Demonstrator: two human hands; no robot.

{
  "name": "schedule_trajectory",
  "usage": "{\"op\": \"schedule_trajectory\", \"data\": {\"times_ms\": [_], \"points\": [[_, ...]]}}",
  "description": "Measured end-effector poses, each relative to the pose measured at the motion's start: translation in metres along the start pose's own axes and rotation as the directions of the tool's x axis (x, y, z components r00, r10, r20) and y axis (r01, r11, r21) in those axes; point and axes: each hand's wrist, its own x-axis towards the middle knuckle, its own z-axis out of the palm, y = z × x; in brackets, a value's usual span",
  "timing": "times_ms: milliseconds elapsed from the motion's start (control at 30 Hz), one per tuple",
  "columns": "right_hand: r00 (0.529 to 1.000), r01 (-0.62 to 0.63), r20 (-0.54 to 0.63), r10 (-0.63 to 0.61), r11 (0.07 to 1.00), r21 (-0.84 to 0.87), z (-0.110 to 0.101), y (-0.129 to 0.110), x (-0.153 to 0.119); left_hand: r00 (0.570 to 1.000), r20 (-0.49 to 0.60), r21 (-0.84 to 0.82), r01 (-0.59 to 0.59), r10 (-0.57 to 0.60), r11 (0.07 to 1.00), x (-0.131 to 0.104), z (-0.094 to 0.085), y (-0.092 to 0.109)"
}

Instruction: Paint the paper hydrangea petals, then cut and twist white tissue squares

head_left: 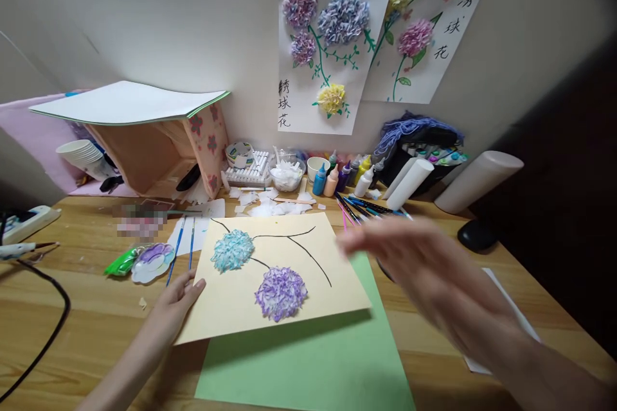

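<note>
1. Starting wide, with a pale wall (pixel 144 26) behind a wooden desk (pixel 96 327).
2. Up on that wall: two overlapping hydrangea pictures, a left one (pixel 332 64) and a right one (pixel 434 32), both with handwritten Chinese characters.
3. Over to the back left, to an open peach flower-patterned box (pixel 207 148), with a white sheet (pixel 130 103) on top.
4. Back to the front, to a light green sheet (pixel 308 366) flat on the desk.
5. Now to the cream card (pixel 284 253), slanting above the green sheet and throwing a shadow onto it; can't tell whether touching at the far edge.
6. In from the right, the right hand (pixel 434 276), blurred by motion: fingers stretched out and unclenched, tips beside the card's right edge; can't tell about contact.
7. At the card's left edge, the left hand (pixel 176 298): pinching firmly, thumb on top.
8. On the card, a purple hydrangea head (pixel 281 293) nearer, a blue hydrangea head (pixel 233 250) farther left, plus thin black stems (pixel 272 236).
9. Left of the card, a flower-shaped paint palette (pixel 153 263).
10. Behind the card, squeeze paint bottles (pixel 331 181), then torn white paper scraps (pixel 279 207).
</note>
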Motion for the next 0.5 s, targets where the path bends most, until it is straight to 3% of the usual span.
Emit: {"op": "schedule_trajectory", "data": {"times_ms": [33, 67, 133, 267, 333, 500], "points": [[0.990, -0.023, -0.141, 0.020, 0.999, -0.022, -0.003, 0.016, 0.010, 1.000, -0.005, 0.005, 0.025, -0.025, 1.000, -0.001, -0.009, 0.000], [0.978, -0.077, -0.198, 0.061, 0.994, -0.075, -0.004, 0.036, 0.020, 0.999, -0.008, 0.015, 0.053, -0.053, 0.998, -0.003, -0.018, -0.001], [0.978, -0.190, -0.139, 0.157, 0.941, -0.279, -0.003, 0.083, 0.034, 0.995, -0.020, 0.035, 0.094, -0.093, 0.995, -0.008, -0.037, -0.004], [0.976, -0.111, 0.079, 0.201, 0.781, -0.615, 0.009, 0.162, 0.057, 0.993, -0.031, 0.040, 0.115, -0.114, 0.993, -0.015, -0.059, -0.012], [0.953, -0.090, 0.138, 0.268, 0.689, -0.719, 0.018, 0.181, 0.072, 0.990, -0.023, 0.027, 0.137, -0.137, 0.990, -0.016, -0.063, -0.015], [0.913, -0.086, 0.197, 0.358, 0.639, -0.765, 0.033, 0.194, 0.112, 0.982, 0.058, 0.001, 0.182, -0.181, 0.983, -0.014, -0.059, -0.023]]}}
